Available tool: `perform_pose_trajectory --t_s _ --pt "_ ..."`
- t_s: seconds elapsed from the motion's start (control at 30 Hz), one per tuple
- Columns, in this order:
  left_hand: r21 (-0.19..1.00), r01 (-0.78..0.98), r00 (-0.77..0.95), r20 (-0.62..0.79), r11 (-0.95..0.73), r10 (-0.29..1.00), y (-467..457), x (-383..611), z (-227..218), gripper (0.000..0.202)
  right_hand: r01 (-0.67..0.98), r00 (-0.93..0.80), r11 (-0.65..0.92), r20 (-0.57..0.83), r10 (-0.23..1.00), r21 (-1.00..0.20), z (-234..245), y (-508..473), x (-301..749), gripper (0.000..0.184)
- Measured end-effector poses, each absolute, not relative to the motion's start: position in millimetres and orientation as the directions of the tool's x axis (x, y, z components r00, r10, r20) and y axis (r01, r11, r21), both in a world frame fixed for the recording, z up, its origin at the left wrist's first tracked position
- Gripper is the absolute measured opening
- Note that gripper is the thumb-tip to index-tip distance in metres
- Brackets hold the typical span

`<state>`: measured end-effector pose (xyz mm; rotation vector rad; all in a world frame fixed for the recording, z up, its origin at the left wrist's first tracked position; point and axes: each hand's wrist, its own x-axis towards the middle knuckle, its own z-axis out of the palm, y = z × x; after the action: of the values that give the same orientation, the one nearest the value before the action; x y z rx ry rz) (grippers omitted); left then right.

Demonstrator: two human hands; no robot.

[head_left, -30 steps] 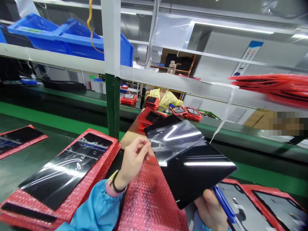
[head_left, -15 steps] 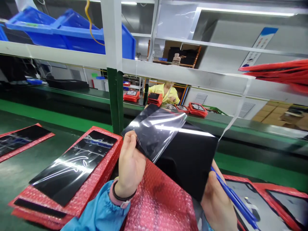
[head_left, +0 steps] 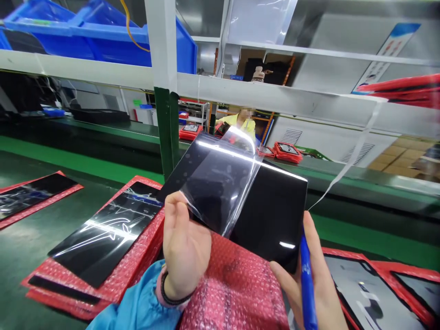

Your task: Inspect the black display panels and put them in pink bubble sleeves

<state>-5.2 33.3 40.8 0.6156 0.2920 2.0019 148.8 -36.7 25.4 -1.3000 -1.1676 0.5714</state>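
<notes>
A glossy black screen panel (head_left: 271, 206) is tilted up in front of me. My right hand (head_left: 319, 275) grips its lower right edge, with the thumb on the front, and also holds a blue pen (head_left: 307, 284). Across the panel's middle and left, a clear plastic film (head_left: 223, 188) is partly lifted and curled, catching bright reflections. My left hand (head_left: 187, 247) has its fingertips closed on the film's near left corner, palm towards me. Below the panel lies a red bubble-wrap bag (head_left: 237, 279).
On the left, another black panel (head_left: 110, 233) rests on stacked red bubble-wrap bags (head_left: 137, 270). Grey-backed panels (head_left: 367, 288) on red bags lie at right. A green post (head_left: 167, 133) and white rail (head_left: 275, 94) stand ahead. Blue bins (head_left: 103, 36) sit above; a yellow-clad person (head_left: 237, 120) is beyond.
The film has curled up more, and more of the panel's left part shows beside it. My left hand has shifted slightly left. The panel has tilted and risen a little in view.
</notes>
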Motion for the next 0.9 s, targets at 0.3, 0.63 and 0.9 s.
perform_pose_trajectory --t_s 0.3,0.63,0.9 --pt "0.486 -0.817 -0.287 0.125 -0.311 0.95 61.4 -26.7 51.3 0.006 -0.223 0.274 0.352 0.289 0.917 -0.909 36.7 -44.5 122.9 0.086" --pt "0.541 -0.774 -0.337 0.088 -0.329 0.937 83.9 -37.4 48.9 0.008 -0.249 0.256 0.327 0.263 0.93 -0.912 31.7 -42.9 136.5 0.042" --pt "0.619 -0.678 -0.367 0.183 -0.397 0.912 99.2 -47.5 47.1 0.013 -0.051 0.281 0.351 0.323 0.904 -0.935 38.0 -50.2 145.1 0.013"
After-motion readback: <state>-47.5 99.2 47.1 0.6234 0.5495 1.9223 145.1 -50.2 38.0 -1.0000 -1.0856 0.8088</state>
